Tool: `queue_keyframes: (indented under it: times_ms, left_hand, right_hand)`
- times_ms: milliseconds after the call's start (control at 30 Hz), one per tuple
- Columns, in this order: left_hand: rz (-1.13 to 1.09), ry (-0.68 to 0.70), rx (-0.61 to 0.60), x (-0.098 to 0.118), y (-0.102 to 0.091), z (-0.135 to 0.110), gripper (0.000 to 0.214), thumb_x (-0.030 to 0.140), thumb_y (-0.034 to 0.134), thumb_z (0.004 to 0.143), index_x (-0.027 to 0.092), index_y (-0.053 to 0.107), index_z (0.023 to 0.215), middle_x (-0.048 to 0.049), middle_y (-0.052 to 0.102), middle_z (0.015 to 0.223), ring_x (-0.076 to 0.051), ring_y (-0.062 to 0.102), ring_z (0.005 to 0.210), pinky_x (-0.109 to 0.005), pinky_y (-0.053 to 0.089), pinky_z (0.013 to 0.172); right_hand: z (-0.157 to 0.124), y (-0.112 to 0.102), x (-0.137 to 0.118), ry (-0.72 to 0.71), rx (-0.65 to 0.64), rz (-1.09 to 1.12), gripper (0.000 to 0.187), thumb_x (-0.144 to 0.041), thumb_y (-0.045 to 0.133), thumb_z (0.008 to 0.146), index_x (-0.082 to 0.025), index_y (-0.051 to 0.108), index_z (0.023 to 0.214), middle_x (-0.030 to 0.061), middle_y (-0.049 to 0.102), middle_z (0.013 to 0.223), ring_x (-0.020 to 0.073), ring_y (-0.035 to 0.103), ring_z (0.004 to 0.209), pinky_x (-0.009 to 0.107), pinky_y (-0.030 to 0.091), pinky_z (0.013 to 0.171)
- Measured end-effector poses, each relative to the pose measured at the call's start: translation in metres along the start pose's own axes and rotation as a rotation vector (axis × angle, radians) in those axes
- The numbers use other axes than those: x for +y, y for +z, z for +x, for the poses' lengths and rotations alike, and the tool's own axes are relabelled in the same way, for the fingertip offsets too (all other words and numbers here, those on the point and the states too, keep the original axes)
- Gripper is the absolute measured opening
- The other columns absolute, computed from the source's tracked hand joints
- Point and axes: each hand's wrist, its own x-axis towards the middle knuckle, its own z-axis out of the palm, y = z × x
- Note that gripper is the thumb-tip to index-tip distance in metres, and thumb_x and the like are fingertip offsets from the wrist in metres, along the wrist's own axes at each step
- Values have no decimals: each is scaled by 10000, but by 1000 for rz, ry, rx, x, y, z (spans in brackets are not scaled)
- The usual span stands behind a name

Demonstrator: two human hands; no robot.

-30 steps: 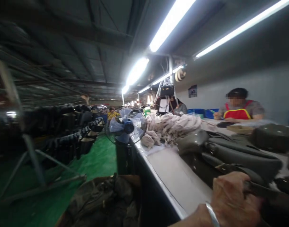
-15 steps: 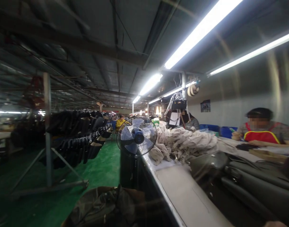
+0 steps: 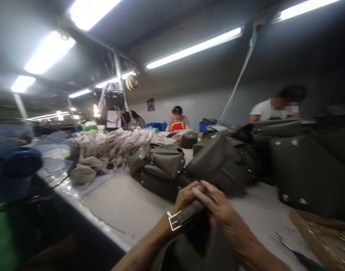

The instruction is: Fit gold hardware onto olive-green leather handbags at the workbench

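Both my hands are close together at the bottom middle, above a dark olive bag [image 3: 195,250] near my body. A strap of the same colour with a shiny rectangular metal buckle [image 3: 175,221] runs up between them. My left hand [image 3: 187,195] is closed, its fingers curled at the strap's upper end. My right hand [image 3: 219,202] is closed too, pinching the strap [image 3: 193,211] from the other side, thumb and fingers near the left fingertips. Exactly what the fingertips touch is blurred.
Finished-looking olive bags [image 3: 161,162] and a larger dark bag [image 3: 310,169] stand on the table [image 3: 118,199]. At right lie a hooked tool [image 3: 288,246] and a tray of small metal pieces [image 3: 327,241]. A fan [image 3: 56,154] stands left; co-workers sit beyond.
The view has swung right, so the fan and cloth pile now sit farther left. Both my hands have come into view, holding the strap of the dark bag.
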Motion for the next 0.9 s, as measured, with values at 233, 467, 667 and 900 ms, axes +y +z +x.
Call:
queue_keyframes:
  times_ms: [233,467,667,900]
  left_hand:
    - [58,-499,60,7,-65,-25,316,457,550,849,155,567,758,-18,573,666,-143,510,615,-256,395,573]
    - [-218,-837,-488,59,-112,14,660,679,437,833,77,707,813,-142,705,821,-210,646,759,-292,494,726]
    - [-458,-930,-692,56,-98,11,473,566,630,777,96,685,784,-99,688,769,-158,633,683,-252,498,674]
    - [-628,-1065,-548,49,-86,-12,428,471,777,643,99,565,644,-5,541,558,-70,476,511,-186,372,533]
  right_hand:
    - [-9,24,-32,213,49,74,847,-59,499,728,-135,161,1501,173,332,1493,283,295,1388,540,328,1109]
    - [-13,32,-38,339,66,262,1006,-236,686,723,-149,61,1506,198,311,1495,305,337,1366,527,351,1096]
    - [-19,44,-41,175,40,130,895,-164,554,750,-77,70,1498,252,287,1492,334,291,1383,612,265,1103]
    - [-5,18,-44,309,-150,430,889,-271,639,716,-10,222,1457,231,355,1462,292,328,1366,487,287,1138]
